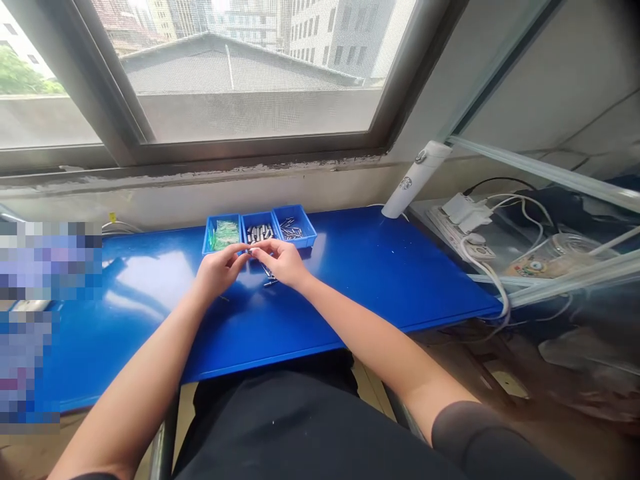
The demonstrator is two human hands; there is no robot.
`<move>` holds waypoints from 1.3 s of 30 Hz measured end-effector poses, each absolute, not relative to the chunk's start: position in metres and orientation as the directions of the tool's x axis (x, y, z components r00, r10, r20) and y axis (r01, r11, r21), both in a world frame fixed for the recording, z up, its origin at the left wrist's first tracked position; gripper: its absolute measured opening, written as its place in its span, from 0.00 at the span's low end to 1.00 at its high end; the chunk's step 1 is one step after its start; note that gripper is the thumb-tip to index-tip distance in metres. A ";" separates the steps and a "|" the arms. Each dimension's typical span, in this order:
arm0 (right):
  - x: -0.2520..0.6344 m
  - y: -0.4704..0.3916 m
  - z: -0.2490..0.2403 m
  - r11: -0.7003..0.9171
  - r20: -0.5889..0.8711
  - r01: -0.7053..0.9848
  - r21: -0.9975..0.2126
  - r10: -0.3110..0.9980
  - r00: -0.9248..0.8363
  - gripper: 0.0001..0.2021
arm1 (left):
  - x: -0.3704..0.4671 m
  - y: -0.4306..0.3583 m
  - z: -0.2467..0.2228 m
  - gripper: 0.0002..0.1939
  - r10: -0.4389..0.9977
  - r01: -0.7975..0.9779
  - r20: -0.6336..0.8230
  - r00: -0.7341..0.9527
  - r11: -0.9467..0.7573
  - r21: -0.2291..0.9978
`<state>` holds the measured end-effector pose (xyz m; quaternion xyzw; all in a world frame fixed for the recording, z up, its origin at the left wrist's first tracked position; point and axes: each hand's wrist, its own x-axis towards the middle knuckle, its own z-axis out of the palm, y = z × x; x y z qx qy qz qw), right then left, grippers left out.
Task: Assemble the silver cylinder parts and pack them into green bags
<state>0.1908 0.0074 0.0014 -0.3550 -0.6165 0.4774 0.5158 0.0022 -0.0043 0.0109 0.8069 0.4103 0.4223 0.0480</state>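
held piece — too small to identify | middle tray — front hidden by right hand

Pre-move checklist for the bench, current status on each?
1. Left hand and right hand meeting in front of the bins: ok.
2. Small part at the fingertips, seating and type: cannot tell, too small.
3. Three blue bins side by side, upright: ok.
4. All metal pins binned: not ok, loose metal pins lie on the table.
5. White Starbucks tumbler away from both hands: ok.

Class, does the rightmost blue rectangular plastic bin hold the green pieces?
No, the rightmost bin holds slim silvery pieces; the green pieces lie in the leftmost bin.
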 end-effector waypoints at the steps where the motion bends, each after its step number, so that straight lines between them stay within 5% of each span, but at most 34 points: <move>1: 0.191 0.007 0.002 0.298 0.302 -0.048 -0.953 0.929 -0.216 0.17 | 0.002 -0.004 0.011 0.13 0.703 0.627 0.639 0.310 -0.657 0.419; 22: 0.191 0.005 0.002 0.319 0.313 -0.016 -0.948 0.918 -0.245 0.14 | 0.001 -0.003 0.010 0.16 0.737 0.623 0.609 0.292 -0.630 0.463; 39: 0.188 0.005 0.002 0.183 0.189 -0.048 -0.982 0.935 -0.299 0.28 | 0.008 -0.006 0.011 0.15 0.735 0.479 0.627 0.257 -0.661 0.578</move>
